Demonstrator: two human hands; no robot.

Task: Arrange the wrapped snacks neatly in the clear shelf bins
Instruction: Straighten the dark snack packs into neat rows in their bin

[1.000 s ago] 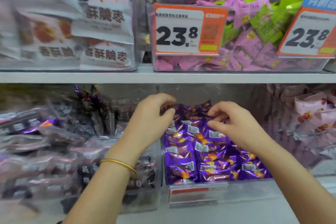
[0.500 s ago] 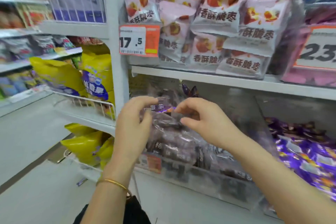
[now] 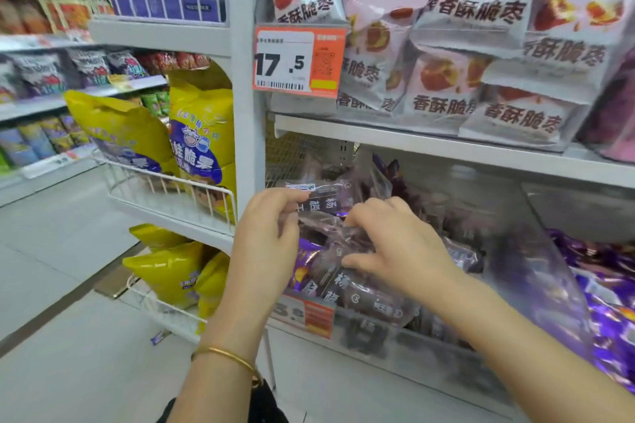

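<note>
A clear shelf bin (image 3: 536, 271) on the lower shelf holds several dark purple-brown wrapped snacks (image 3: 371, 299). My left hand (image 3: 264, 244) pinches the left end of one clear-edged dark snack pack (image 3: 324, 196) at the top of the pile. My right hand (image 3: 391, 251) reaches into the bin from the right, its fingers curled onto the packs in the middle of the pile. To the right, a second bin holds bright purple wrapped snacks (image 3: 608, 306).
Pale pink bags (image 3: 481, 45) fill the shelf above, behind a 17.5 price tag (image 3: 299, 62). Yellow bags (image 3: 202, 134) sit in white wire baskets at the left. An orange price tag (image 3: 309, 314) hangs on the bin front. A small wrapper (image 3: 159, 336) lies on the floor.
My view and both hands have shifted left from the bright purple bin to the dark snack bin. My left hand now pinches a pack end and my right hand has dropped deeper into the pile.
</note>
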